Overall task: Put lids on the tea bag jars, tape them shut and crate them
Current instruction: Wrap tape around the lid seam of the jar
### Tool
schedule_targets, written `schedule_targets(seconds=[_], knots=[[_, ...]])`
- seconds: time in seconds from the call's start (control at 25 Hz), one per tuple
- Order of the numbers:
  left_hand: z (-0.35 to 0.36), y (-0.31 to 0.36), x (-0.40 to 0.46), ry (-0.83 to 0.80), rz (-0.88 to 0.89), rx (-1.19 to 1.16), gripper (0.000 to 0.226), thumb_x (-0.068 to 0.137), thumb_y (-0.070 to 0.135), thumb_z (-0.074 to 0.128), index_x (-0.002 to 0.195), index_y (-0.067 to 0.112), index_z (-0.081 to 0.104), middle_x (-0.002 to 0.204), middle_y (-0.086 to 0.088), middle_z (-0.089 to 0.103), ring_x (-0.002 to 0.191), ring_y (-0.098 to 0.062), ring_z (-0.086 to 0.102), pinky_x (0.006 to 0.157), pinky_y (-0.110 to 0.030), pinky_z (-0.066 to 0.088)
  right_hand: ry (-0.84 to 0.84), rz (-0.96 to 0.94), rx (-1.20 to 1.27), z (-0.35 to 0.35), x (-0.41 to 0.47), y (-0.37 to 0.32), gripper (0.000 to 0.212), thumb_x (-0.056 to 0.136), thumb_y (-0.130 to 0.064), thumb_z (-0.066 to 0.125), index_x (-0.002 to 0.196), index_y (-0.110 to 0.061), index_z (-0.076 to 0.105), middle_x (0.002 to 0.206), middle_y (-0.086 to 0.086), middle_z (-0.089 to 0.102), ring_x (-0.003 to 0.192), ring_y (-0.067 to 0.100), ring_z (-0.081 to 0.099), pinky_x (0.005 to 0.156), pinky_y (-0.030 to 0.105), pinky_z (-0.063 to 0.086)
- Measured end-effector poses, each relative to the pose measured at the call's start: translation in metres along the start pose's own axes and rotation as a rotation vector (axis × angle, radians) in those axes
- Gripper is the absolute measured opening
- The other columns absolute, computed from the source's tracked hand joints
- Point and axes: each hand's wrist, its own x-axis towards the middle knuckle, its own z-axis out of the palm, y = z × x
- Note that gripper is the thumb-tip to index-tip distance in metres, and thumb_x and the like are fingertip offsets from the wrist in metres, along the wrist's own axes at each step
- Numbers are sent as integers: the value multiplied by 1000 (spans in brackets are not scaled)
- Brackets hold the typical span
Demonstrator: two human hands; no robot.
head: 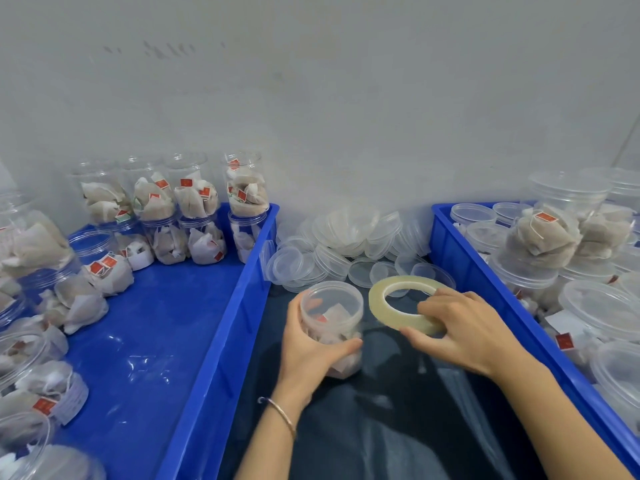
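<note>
A clear plastic jar (330,308) with tea bags inside and a lid on top stands over my lap, gripped around its side by my left hand (306,344). Just to its right my right hand (460,327) holds a ring of clear yellowish tape (379,299), fingers curled over its near rim. Jar and tape ring are close together but I cannot tell if they touch. A heap of loose clear lids (346,244) lies against the wall behind them.
A blue crate (221,341) on the left holds several lidded jars of tea bags, stacked at its back and lying along its left side. Another blue crate (485,282) on the right holds open tea bag jars and lids. A grey wall stands close behind.
</note>
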Motion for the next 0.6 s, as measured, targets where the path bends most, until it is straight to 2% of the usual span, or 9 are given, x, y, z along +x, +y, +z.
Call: schedule_targets(seconds=[0.08,0.16,0.28,0.4,0.48,0.6], knots=[[-15,3,8,-25,-17,5,90,45,9,96,120,34,53,119,13,60,113,-1,56,99,-23,46,28,-1,-23,-5,-4,7,48,73,-65,27,64,-21,43,67,-12,51,77,2,41,73,26,33],[-24,5,11,-76,-21,37,91,44,11,97,121,33,53,118,14,61,113,-2,56,97,-24,47,71,22,11,-6,-7,12,37,73,-58,28,67,-25,43,74,-16,52,82,3,41,78,27,33],[-29,6,5,-215,-23,52,93,44,10,94,125,27,52,120,12,62,116,-7,57,95,-23,48,45,49,-15,-3,-1,18,40,76,-58,23,80,-26,47,86,-17,50,92,5,41,82,26,31],[-26,7,-1,-403,23,73,91,50,2,91,130,13,49,128,3,60,124,-14,53,104,-29,43,-17,22,-74,0,17,21,31,89,-57,30,89,-29,43,99,-18,46,103,6,39,88,27,32],[-24,10,-2,-533,39,85,91,53,-3,89,133,10,46,133,-1,56,128,-17,50,109,-35,39,-68,-19,-97,4,28,20,32,93,-58,32,96,-29,46,105,-19,44,109,6,37,91,29,33],[-22,15,0,-685,36,106,96,58,-7,86,139,11,37,139,-4,51,132,-19,46,110,-36,37,-78,-78,-47,12,38,13,38,94,-58,35,105,-26,51,104,-19,39,113,6,35,86,27,31]])
